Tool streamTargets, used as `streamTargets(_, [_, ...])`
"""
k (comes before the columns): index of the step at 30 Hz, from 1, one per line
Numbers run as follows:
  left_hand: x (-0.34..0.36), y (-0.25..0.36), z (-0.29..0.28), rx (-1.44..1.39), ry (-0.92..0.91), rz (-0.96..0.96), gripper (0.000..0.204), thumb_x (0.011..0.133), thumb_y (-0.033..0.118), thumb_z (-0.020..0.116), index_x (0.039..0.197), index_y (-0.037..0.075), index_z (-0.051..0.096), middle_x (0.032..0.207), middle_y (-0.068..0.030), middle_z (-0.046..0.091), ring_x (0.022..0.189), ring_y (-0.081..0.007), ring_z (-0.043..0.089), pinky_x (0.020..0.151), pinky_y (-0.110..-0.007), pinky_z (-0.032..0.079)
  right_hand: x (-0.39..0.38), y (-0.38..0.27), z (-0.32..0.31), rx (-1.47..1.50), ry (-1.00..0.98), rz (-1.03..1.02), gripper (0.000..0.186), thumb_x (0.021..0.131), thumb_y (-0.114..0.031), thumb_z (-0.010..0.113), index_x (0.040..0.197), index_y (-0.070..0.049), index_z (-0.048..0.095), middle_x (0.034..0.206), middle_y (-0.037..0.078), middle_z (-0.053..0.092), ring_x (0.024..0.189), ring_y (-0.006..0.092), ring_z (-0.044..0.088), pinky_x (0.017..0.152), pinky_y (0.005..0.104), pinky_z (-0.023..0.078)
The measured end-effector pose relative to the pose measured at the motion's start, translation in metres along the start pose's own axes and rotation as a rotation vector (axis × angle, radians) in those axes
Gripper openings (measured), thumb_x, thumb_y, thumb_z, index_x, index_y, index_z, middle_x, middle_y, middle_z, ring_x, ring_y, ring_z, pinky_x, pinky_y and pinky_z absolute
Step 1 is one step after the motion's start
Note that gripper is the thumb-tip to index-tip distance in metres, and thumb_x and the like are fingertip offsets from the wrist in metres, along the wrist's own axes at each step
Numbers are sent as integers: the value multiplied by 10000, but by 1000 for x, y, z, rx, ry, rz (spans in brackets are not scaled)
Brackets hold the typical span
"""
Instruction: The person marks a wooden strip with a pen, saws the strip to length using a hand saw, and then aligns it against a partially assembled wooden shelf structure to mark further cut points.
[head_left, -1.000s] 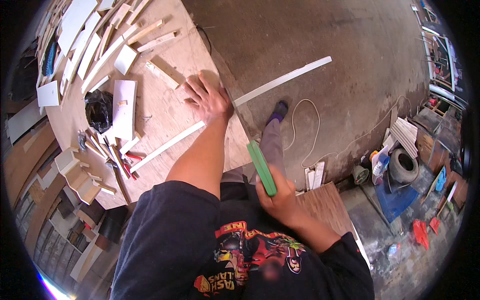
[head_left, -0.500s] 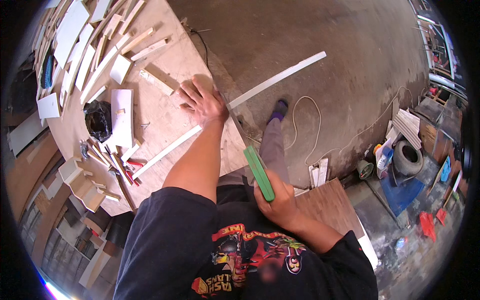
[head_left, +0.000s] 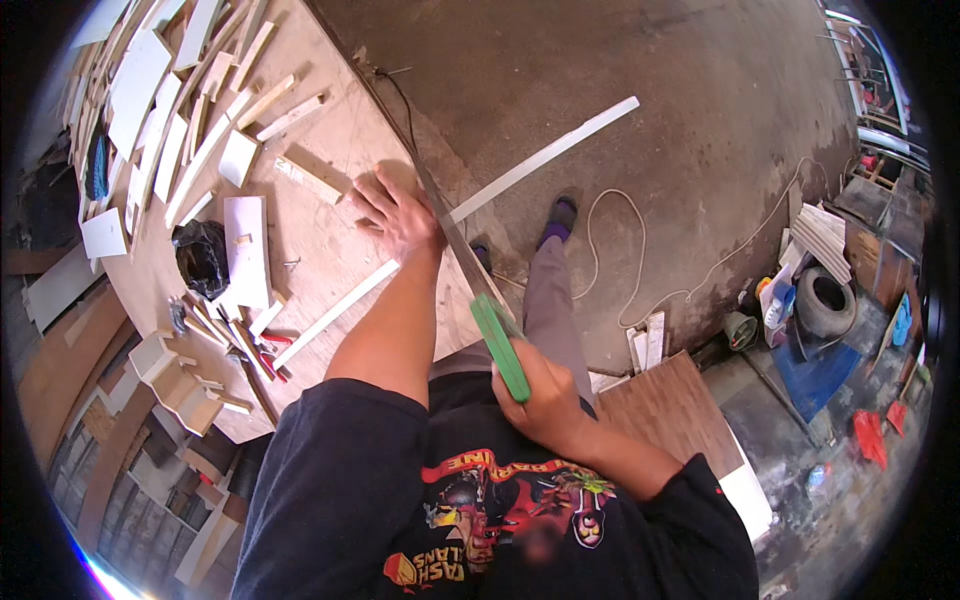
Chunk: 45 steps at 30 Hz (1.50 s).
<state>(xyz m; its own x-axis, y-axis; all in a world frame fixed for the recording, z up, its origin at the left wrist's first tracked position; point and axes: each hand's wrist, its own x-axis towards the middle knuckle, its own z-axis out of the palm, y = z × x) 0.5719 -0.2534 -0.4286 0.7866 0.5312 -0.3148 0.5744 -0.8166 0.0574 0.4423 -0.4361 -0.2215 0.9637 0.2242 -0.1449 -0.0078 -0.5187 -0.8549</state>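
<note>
One white strip [head_left: 335, 315] is laid on the plywood table [head_left: 330, 242], right end jutting past its edge. Left hand [head_left: 402, 218] is placed palm-down over the strip, fingers apart. Saw blade [head_left: 466, 258] is set across it at the edge; green handle [head_left: 500, 347] is clamped in right hand [head_left: 545, 398].

The left forearm [head_left: 392, 320] reaches bare toward one o'clock; at its end the left grip [head_left: 402, 215] lies palm down, fingers spread and aimed at ten o'clock. The right forearm [head_left: 625, 456], elbow bent, slants toward ten o'clock into the right grip [head_left: 540, 395], its fingers curled in, at five o'clock from the left grip.
</note>
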Motion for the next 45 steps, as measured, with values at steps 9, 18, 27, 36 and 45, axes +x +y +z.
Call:
streamTargets(9, [-1, 0, 1, 6, 23, 10, 807, 1010, 413, 492, 1638, 154, 56, 1681, -249, 10, 1551, -456, 0, 1202, -667, 120, 3, 4, 1, 41, 38, 16, 283, 866, -44, 707, 1113, 31, 591, 849, 207, 658, 721, 396, 680, 619, 440, 550])
streamTargets(18, [-1, 1, -5, 1, 15, 5, 833, 998, 433, 512, 1638, 150, 62, 1682, -244, 25, 1550, -462, 8, 1192, -677, 141, 8, 10, 2, 49, 6, 37, 336, 840, -64, 722, 1127, 37, 580, 852, 205, 664, 740, 401, 684, 641, 452, 565])
streamTargets(27, [0, 3, -2, 85, 8, -15, 842, 1006, 466, 507, 1640, 185, 29, 1699, -199, 16, 1563, -420, 2, 1204, -656, 153, 5, 15, 6, 51, 22, 56, 366, 844, -106, 737, 1141, 38, 577, 845, 220, 665, 724, 384, 685, 621, 454, 557])
streamTargets(36, [2, 2, -1, 83, 28, 5, 822, 997, 424, 532, 1636, 155, 90, 1686, -222, 61, 1553, -446, 48, 1194, -659, 178, 15, 18, 15, 33, 71, 22, 318, 835, -111, 742, 1073, 20, 577, 849, 200, 659, 731, 373, 683, 640, 446, 560])
streamTargets(45, [6, -3, 7, 107, 32, 23, 825, 1011, 446, 514, 1633, 133, 71, 1684, -234, 25, 1554, -449, 16, 1187, -675, 173, 17, 21, 21, 9, 47, 7, 340, 819, -96, 746, 1083, 22, 567, 881, 191, 653, 770, 363, 689, 669, 432, 567])
